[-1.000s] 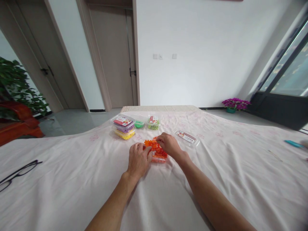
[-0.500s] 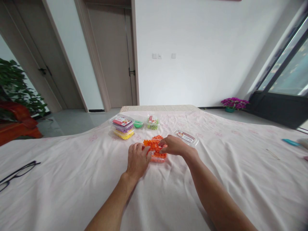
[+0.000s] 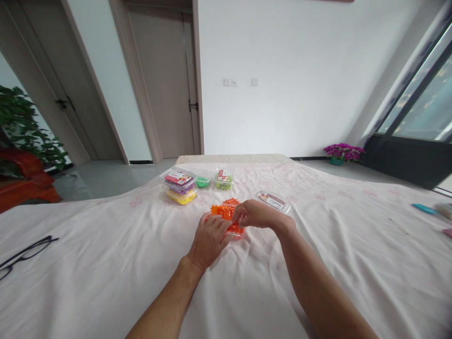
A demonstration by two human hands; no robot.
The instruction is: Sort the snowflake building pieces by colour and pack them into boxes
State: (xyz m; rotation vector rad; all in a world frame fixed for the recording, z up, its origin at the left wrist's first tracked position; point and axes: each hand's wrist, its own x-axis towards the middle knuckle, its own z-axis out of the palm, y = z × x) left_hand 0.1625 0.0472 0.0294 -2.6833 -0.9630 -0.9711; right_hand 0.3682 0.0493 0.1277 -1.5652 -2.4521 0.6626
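Observation:
A clear plastic tub (image 3: 235,236) of orange interlocking building pieces (image 3: 231,201) sits on the bed-like cloth in front of me. My left hand (image 3: 211,236) lies over its left side, fingers curled on an orange joined block (image 3: 223,210). From the right, my right hand (image 3: 253,214) reaches in with thumb and fingers pinched together at the same block. Whatever lies between those right fingertips is hidden. The two hands nearly touch. Behind the right hand, a clear lid with a printed label (image 3: 271,199) rests on the cloth.
Stacked tubs of purple and yellow pieces (image 3: 181,193) stand behind at left. Beside them are a green-filled tub (image 3: 202,181) and a labelled light-green one (image 3: 223,180). Eyeglasses (image 3: 30,254) lie far left, a blue object (image 3: 424,208) far right, on the wrinkled pink cloth (image 3: 335,263).
My left hand has shifted right and over the front of the tub, covering more of it. My right fingers have drawn into a tighter pinch. The tubs and lid stay put.

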